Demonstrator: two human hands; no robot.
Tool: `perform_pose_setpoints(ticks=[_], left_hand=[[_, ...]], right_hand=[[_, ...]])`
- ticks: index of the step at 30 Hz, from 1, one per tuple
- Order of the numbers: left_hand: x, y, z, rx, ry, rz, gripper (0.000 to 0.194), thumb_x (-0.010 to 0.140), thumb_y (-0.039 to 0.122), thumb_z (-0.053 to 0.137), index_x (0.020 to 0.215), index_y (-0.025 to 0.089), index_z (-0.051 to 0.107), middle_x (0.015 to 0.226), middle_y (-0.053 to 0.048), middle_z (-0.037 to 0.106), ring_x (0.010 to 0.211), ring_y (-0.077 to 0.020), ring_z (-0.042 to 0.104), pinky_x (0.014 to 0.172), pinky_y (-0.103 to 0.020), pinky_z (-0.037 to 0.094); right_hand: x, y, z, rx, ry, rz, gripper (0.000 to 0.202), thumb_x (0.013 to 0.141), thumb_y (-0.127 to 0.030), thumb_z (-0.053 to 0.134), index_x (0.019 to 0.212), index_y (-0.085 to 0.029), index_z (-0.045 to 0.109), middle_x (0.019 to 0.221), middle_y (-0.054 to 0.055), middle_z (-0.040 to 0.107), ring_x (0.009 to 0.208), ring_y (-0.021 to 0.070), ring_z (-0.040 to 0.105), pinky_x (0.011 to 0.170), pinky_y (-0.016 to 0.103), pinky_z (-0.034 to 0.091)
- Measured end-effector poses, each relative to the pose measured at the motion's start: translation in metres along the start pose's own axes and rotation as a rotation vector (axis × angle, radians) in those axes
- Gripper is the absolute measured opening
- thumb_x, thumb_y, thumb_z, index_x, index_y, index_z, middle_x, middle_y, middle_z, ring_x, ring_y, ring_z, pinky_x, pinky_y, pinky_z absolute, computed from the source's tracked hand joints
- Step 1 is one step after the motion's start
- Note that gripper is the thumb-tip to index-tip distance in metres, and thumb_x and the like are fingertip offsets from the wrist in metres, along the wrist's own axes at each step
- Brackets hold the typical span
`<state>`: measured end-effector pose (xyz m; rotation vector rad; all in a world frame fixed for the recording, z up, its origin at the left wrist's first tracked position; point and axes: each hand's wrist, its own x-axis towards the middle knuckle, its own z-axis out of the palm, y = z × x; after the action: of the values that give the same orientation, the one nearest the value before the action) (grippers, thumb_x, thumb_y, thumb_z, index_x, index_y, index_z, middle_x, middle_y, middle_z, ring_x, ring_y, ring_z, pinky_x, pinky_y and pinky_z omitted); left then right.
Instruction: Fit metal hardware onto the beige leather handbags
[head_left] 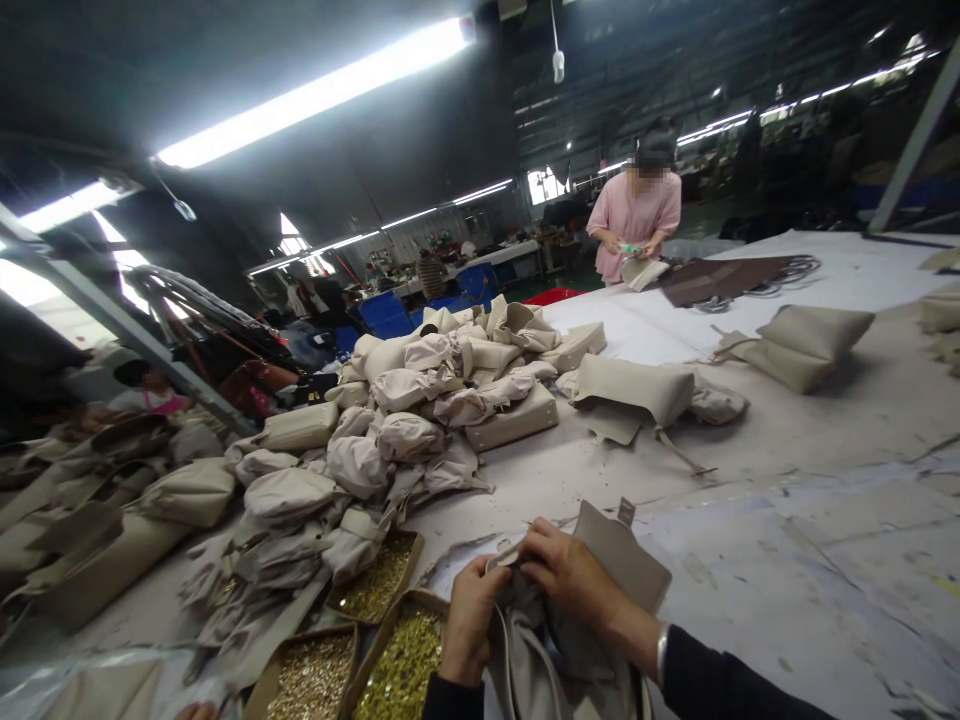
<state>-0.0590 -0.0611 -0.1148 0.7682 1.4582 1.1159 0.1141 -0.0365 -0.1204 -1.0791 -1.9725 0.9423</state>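
Observation:
A beige handbag (626, 560) stands on the table close in front of me, its flap spread to the right and a small tab sticking up from it. My left hand (472, 612) pinches the bag's upper edge between thumb and fingers. Beside it, my right hand (566, 575) is closed on the same edge, fingers bent over it. Whatever small part may lie between my fingertips is hidden. Just left of my hands are shallow trays filled with small gold-coloured metal pieces (405, 660) and copper-toned metal pieces (311, 675).
A big heap of beige bags (405, 390) covers the table's left and middle. More bags (637, 390) lie to the right. Across the table a person in pink (637, 220) handles a light piece beside dark brown pieces (731, 280). Someone else's fingers (199, 710) show bottom left.

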Motion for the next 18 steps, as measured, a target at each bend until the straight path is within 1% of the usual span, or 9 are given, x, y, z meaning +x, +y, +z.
perform_pose_setpoints(ticks=[3, 9, 15, 18], left_hand=[[-0.002, 0.001, 0.002, 0.009, -0.009, 0.002, 0.031, 0.053, 0.029, 0.089, 0.075, 0.01, 0.075, 0.067, -0.001, 0.071, 0.065, -0.0146, 0.058, 0.061, -0.025, 0.044], [0.003, -0.005, -0.001, -0.021, -0.011, -0.015, 0.035, 0.051, 0.034, 0.091, 0.072, 0.012, 0.074, 0.065, -0.002, 0.07, 0.062, -0.0152, 0.057, 0.061, -0.027, 0.043], [0.005, -0.01, -0.004, -0.065, -0.051, -0.035, 0.038, 0.05, 0.034, 0.092, 0.076, 0.012, 0.074, 0.072, -0.004, 0.073, 0.067, -0.0168, 0.061, 0.066, -0.028, 0.045], [0.005, -0.01, -0.003, -0.07, -0.067, -0.034, 0.037, 0.05, 0.033, 0.091, 0.075, 0.013, 0.073, 0.07, -0.003, 0.072, 0.065, -0.016, 0.06, 0.066, -0.028, 0.045]], right_hand=[[0.004, -0.001, 0.0, -0.007, 0.017, 0.018, 0.021, 0.085, -0.001, 0.059, 0.087, -0.021, 0.062, 0.098, 0.0, 0.059, 0.087, 0.0163, 0.062, 0.078, 0.024, 0.046], [0.004, 0.003, 0.002, -0.026, -0.001, 0.021, 0.025, 0.08, 0.002, 0.062, 0.09, -0.021, 0.062, 0.101, 0.0, 0.061, 0.092, 0.0184, 0.062, 0.082, 0.026, 0.046], [0.007, 0.01, 0.006, -0.051, 0.004, 0.021, 0.026, 0.077, 0.004, 0.06, 0.085, -0.021, 0.06, 0.094, -0.001, 0.062, 0.089, 0.0171, 0.062, 0.08, 0.025, 0.046], [0.008, 0.01, 0.008, -0.103, 0.015, 0.036, 0.024, 0.076, 0.002, 0.06, 0.082, -0.021, 0.058, 0.09, -0.001, 0.062, 0.086, 0.0173, 0.062, 0.076, 0.025, 0.046]])
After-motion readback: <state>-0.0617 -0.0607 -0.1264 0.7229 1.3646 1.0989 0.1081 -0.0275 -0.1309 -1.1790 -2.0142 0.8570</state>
